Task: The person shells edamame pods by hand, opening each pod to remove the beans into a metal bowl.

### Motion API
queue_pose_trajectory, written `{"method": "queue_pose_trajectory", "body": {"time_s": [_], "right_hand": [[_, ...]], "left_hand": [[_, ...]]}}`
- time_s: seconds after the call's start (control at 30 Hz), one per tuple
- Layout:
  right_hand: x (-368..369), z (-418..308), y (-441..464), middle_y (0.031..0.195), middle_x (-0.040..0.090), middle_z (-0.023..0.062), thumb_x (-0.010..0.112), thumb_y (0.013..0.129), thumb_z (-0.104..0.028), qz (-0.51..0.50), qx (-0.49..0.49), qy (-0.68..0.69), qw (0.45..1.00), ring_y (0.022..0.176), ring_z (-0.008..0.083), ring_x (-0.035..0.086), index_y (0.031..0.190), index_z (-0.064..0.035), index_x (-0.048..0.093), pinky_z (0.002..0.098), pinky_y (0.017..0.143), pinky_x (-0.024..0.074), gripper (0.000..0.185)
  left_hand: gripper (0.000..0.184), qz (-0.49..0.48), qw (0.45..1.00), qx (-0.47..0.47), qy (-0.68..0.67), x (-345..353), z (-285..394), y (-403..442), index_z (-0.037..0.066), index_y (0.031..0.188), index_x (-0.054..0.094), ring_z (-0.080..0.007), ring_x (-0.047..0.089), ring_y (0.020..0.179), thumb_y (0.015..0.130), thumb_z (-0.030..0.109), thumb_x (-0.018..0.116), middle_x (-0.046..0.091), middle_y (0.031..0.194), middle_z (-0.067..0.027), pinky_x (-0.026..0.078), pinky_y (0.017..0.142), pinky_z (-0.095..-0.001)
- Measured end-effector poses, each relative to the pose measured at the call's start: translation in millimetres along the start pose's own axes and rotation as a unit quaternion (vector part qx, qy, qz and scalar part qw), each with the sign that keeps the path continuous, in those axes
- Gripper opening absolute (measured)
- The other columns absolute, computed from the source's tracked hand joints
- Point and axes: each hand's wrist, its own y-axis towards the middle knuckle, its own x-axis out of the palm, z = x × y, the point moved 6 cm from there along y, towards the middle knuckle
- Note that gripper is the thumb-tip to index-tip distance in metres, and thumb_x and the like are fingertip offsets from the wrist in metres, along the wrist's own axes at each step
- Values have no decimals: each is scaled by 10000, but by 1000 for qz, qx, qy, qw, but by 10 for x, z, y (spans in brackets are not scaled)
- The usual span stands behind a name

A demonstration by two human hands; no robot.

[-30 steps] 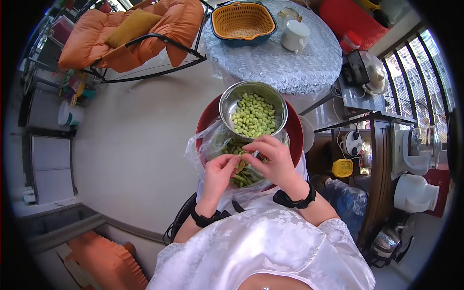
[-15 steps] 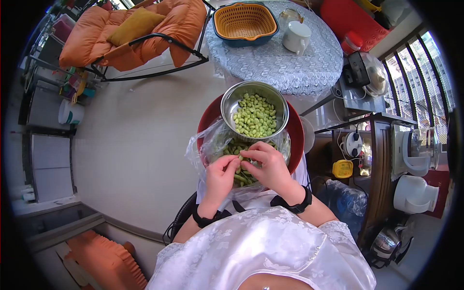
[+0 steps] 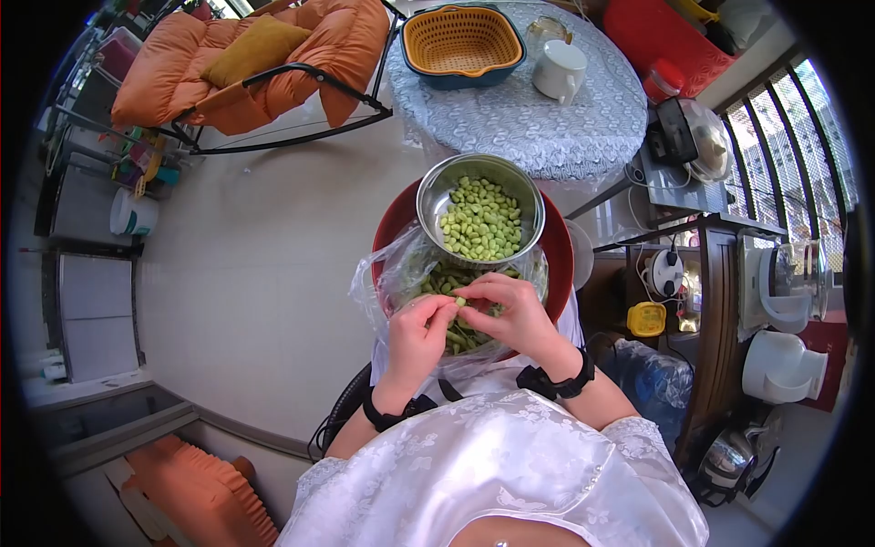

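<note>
Between the fingertips of both hands is a small pale green bean (image 3: pixel 460 302). My left hand (image 3: pixel 420 335) pinches it from the left, and my right hand (image 3: pixel 512 314) closes on it from the right. Beneath them, green pods (image 3: pixel 463 339) lie in a clear plastic bag (image 3: pixel 392 264) inside a red basin (image 3: pixel 562 246). A steel bowl (image 3: pixel 437 190) holding many light green beans (image 3: pixel 481 219) rests at the basin's far side, just beyond my fingers.
Ahead is a round table with a lace cloth (image 3: pixel 510 132), carrying an orange basket (image 3: pixel 465 41) and a white mug (image 3: pixel 559 70). An orange cushioned chair (image 3: pixel 182 68) stands at left. On the right is a wooden shelf (image 3: pixel 715 319) with appliances.
Both hands stay over the pods with small finger movements. The pale bean now shows more clearly between the fingertips, and my right wrist has shifted slightly to the right since half a second ago.
</note>
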Motion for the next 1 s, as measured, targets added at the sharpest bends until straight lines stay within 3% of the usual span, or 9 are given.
{"method": "queue_pose_trajectory", "body": {"time_s": [0.1,0.17,0.27,0.5,0.6,0.67,0.77,0.87,1.0], "right_hand": [[13,-38,-40,942,713,102,779,809,-29,44,-32,-6,999,740,159,684,1061,3,747,271,673,556,256],[8,-41,-62,950,724,94,771,815,-51,86,-38,-29,995,769,175,712,979,-8,744,280,668,584,172],[13,-45,-60,913,711,76,780,801,-37,103,-58,-18,993,736,159,696,924,-19,720,263,633,558,138],[-407,-75,150,821,645,45,768,788,-3,224,-53,-45,972,660,148,627,984,-43,675,262,592,498,221],[-517,-101,307,989,661,76,741,773,15,247,-40,-114,962,802,196,650,1057,-65,677,319,675,532,302],[-497,-158,310,1054,660,88,748,767,-4,237,-27,-147,960,873,252,651,1120,-89,682,366,747,542,369],[-308,-301,212,1027,662,86,777,774,-81,161,-170,-183,955,925,276,641,1105,-107,714,383,777,543,338],[-32,-280,79,1002,657,81,775,783,-105,41,-170,-156,972,925,268,638,1089,-114,727,381,761,545,310],[60,-187,25,976,634,57,761,803,-116,51,-166,-188,967,921,259,629,1110,-106,725,377,748,550,309]], "left_hand": [[121,3,997,-61,-50,11,-103,-13,-22,951,713,-148,648,688,934,94,683,707,798,-99,494,626,-286],[150,-19,990,-106,-86,41,-178,-7,-19,985,706,-79,624,716,993,112,633,678,799,-4,492,647,-238],[182,-31,967,-167,-188,84,-305,-11,5,1015,709,-55,602,698,1014,162,616,691,816,0,463,614,-220],[224,-1,938,-225,-264,11,-431,8,18,1061,702,-70,607,723,1025,218,608,717,875,-22,463,630,-212],[227,-14,911,-272,-311,49,-505,-7,26,1104,685,-86,628,764,1024,225,613,722,934,-36,475,652,-212],[240,-39,881,-290,-372,98,-536,-19,26,1144,665,-106,654,822,1026,229,613,718,1008,-44,511,705,-226],[234,-34,871,-291,-395,110,-513,-27,28,1157,653,-115,667,882,1029,219,608,701,1050,-35,540,771,-251],[228,-55,851,-284,-438,160,-520,-29,30,1167,647,-115,665,922,1030,208,604,689,1045,-24,547,819,-265],[216,-65,830,-294,-469,188,-567,-58,37,1160,650,-109,660,933,1032,204,599,682,1022,-16,542,826,-263]]}}
